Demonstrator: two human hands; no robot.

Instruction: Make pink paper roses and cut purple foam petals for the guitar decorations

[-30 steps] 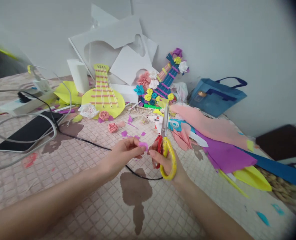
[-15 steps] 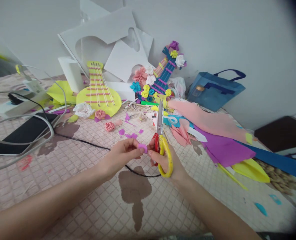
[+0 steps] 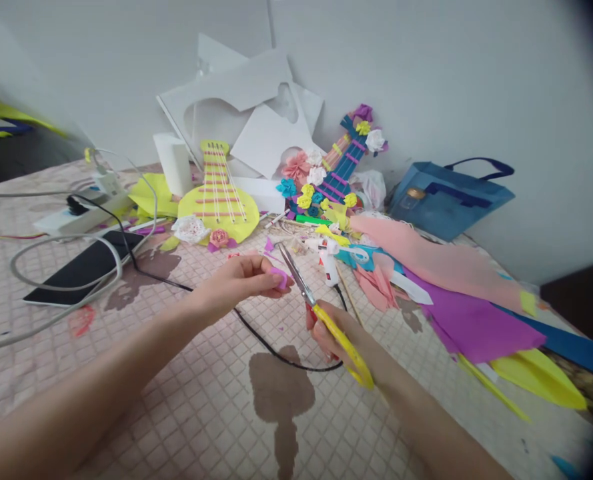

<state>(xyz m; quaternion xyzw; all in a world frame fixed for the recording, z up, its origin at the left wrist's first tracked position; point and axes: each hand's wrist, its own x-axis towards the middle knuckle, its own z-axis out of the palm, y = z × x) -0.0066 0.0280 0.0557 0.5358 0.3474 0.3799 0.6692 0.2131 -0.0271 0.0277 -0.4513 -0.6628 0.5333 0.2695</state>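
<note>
Between the thumb and fingers of my left hand (image 3: 246,283) is a small purple paper piece (image 3: 278,279). My right hand (image 3: 339,333) is closed on scissors (image 3: 333,323) with yellow and red handles, their blades pointing up and left, near the purple piece. Behind my hands, a yellow guitar-shaped cutout (image 3: 216,200) with white strings leans at the back. A pink paper rose (image 3: 219,239) and a white lacy flower (image 3: 190,229) sit at its base. A white glue gun (image 3: 329,267) stands just beyond my right hand.
Black cable (image 3: 276,353) loops under my hands. A dark tablet (image 3: 83,270) and power strip (image 3: 83,213) lie left. Right are purple paper (image 3: 476,323), pink paper (image 3: 426,253) and a blue bag (image 3: 451,200). A flower-covered blue guitar shape (image 3: 341,170) and white board offcuts (image 3: 266,137) stand behind.
My right hand has moved away from the purple piece, and the scissors have swung from upright to tilted left. My left hand still pinches the piece. The view has shifted, showing more at the left.
</note>
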